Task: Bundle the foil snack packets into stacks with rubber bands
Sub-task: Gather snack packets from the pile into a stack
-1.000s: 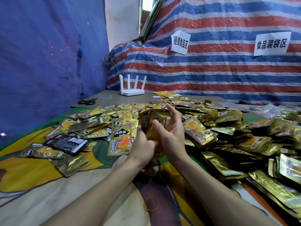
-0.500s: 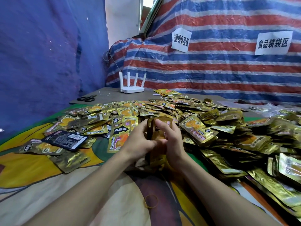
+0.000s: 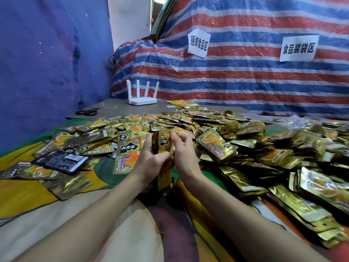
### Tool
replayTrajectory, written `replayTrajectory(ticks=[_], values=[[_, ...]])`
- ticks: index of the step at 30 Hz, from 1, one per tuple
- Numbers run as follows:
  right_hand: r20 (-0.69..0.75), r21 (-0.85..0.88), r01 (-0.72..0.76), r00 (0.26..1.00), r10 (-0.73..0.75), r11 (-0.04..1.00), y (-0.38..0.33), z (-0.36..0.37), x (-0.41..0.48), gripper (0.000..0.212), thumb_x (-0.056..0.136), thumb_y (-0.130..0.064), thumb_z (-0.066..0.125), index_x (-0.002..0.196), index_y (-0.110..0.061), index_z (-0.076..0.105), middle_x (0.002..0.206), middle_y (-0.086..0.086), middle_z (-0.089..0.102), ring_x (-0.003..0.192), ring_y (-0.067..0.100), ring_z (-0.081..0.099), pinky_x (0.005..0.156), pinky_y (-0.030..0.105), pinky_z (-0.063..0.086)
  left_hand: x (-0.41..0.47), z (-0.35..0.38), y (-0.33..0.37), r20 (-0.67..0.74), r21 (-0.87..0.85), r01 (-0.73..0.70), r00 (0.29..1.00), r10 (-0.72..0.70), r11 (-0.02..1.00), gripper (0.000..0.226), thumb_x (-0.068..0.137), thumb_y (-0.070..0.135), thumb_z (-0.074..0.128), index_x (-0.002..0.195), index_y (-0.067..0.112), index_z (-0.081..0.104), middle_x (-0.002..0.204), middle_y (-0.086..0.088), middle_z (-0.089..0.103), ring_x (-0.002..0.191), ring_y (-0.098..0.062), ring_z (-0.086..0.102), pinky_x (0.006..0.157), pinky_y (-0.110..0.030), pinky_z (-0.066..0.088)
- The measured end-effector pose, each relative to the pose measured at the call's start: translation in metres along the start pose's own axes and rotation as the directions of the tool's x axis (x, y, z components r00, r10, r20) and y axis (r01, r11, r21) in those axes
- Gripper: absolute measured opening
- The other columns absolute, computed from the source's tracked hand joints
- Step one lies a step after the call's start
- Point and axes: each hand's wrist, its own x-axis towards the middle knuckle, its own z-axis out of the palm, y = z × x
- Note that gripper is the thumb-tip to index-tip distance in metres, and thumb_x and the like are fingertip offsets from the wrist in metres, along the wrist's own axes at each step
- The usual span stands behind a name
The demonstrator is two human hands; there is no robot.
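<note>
Both hands meet over the middle of the counter (image 3: 56, 214), which is spread with a patterned cloth, and between them they hold a small stack of foil snack packets (image 3: 164, 146) stood on edge. The left hand (image 3: 151, 160) grips the stack's left side, its fingers (image 3: 149, 140) curled over the top edge and the thumb laid across the front. The right hand (image 3: 184, 155) pinches the upper right edge with its fingers (image 3: 176, 137) bent. The stack's lower end hangs down between the wrists, just above the cloth.

The step in hand looks like squaring and banding this one stack. Whether a band is already round it cannot be told, since the hands cover its middle. One loose rubber band (image 3: 163, 226) lies on the cloth nearer the person, between the forearms and well apart from the stack.

If the stack is unbound, the next move calls for one hand to hold the packets tight and aligned while the other reaches back for that band and stretches it over the top. Foil is slippery, so a slack grip may let the packets fan out.

A big heap of loose packets (image 3: 245, 148) covers the counter ahead and to the right, so most of the task seems left to do
</note>
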Motion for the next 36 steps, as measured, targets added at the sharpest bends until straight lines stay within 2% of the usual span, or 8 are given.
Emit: replayTrajectory(ticks=[5,10,13,15,22,29,32,36], values=[[-0.036,-0.222,0.108,0.992,-0.119,0.969,-0.013,-0.022,-0.011,0.028,0.098,-0.033,0.061,0.120,-0.020,0.050,0.113,-0.003,0.058,0.092,-0.003,0.057,0.068,0.013,0.047,0.000,0.001,-0.001,0.072,0.000,0.045,0.996,-0.045,0.999,0.031,0.062,-0.001,0.068,0.092,0.008,0.062,0.061,0.005,0.066,0.057,-0.012,0.062,0.050,-0.022,0.051],[0.001,-0.494,0.159,0.983,-0.182,0.855,-0.032,-0.065,-0.033,0.023,0.092,-0.027,0.067,0.112,-0.020,0.059,0.116,0.002,0.060,0.098,0.006,0.060,0.084,0.028,0.053,-0.004,0.001,0.002,0.141,-0.005,0.079,0.987,-0.078,0.997,0.037,0.059,0.000,0.065,0.095,0.006,0.062,0.076,-0.002,0.062,0.069,-0.013,0.058,0.064,-0.022,0.047],[0.034,-0.650,0.208,0.969,-0.245,0.731,-0.051,-0.101,-0.055,0.012,0.090,-0.024,0.069,0.100,-0.022,0.063,0.098,-0.004,0.067,0.085,0.004,0.063,0.070,0.016,0.051,-0.004,0.000,-0.004,0.115,-0.041,0.048,0.992,-0.043,0.998,0.040,0.079,-0.022,0.055,0.097,0.014,0.061,0.077,-0.002,0.058,0.072,-0.018,0.060,0.072,-0.025,0.052],[0.048,-0.764,0.202,0.965,-0.259,0.613,-0.065,-0.128,-0.070,0.011,0.088,-0.025,0.071,0.096,-0.022,0.065,0.091,-0.005,0.069,0.081,0.009,0.064,0.068,0.024,0.051,-0.004,-0.001,-0.007,0.084,-0.055,0.036,0.996,-0.032,0.998,0.042,0.079,-0.024,0.054,0.096,0.014,0.062,0.072,0.001,0.063,0.068,-0.016,0.066,0.074,-0.027,0.057],[-0.100,-0.970,-0.055,0.978,-0.183,0.238,-0.112,-0.239,-0.105,0.004,0.086,-0.023,0.072,0.084,-0.022,0.068,0.079,-0.006,0.067,0.074,0.012,0.065,0.064,0.032,0.055,-0.008,-0.001,-0.008,0.140,0.031,-0.032,0.990,0.028,0.999,0.039,0.084,-0.024,0.053,0.102,0.009,0.061,0.093,-0.006,0.061,0.077,-0.016,0.064,0.079,-0.032,0.054],[-0.388,-0.915,-0.391,0.921,-0.047,-0.104,-0.113,-0.346,-0.110,0.016,0.078,-0.005,0.067,0.081,-0.015,0.079,0.081,0.010,0.074,0.076,0.029,0.067,0.070,0.038,0.059,-0.005,-0.002,-0.012,0.135,0.086,-0.054,0.990,0.042,0.995,0.032,0.084,-0.025,0.051,0.104,-0.001,0.060,0.085,0.002,0.069,0.070,-0.009,0.070,0.070,-0.021,0.058],[-0.403,-0.906,-0.387,0.912,0.072,-0.171,-0.094,-0.357,-0.113,0.012,0.077,-0.007,0.071,0.079,-0.015,0.080,0.076,0.006,0.073,0.071,0.021,0.066,0.062,0.032,0.058,-0.003,-0.003,-0.014,0.126,0.089,-0.045,0.991,0.034,0.995,0.033,0.084,-0.026,0.050,0.107,-0.004,0.058,0.083,0.003,0.071,0.069,-0.010,0.070,0.070,-0.022,0.059],[-0.414,-0.896,-0.408,0.910,-0.005,-0.174,-0.084,-0.362,-0.111,0.013,0.077,-0.004,0.070,0.075,-0.014,0.077,0.070,0.006,0.069,0.065,0.021,0.064,0.050,0.025,0.047,-0.004,-0.002,-0.011,0.116,0.085,-0.028,0.993,0.018,0.996,0.035,0.083,-0.025,0.051,0.097,0.005,0.063,0.077,0.008,0.073,0.068,-0.010,0.071,0.069,-0.021,0.059]])
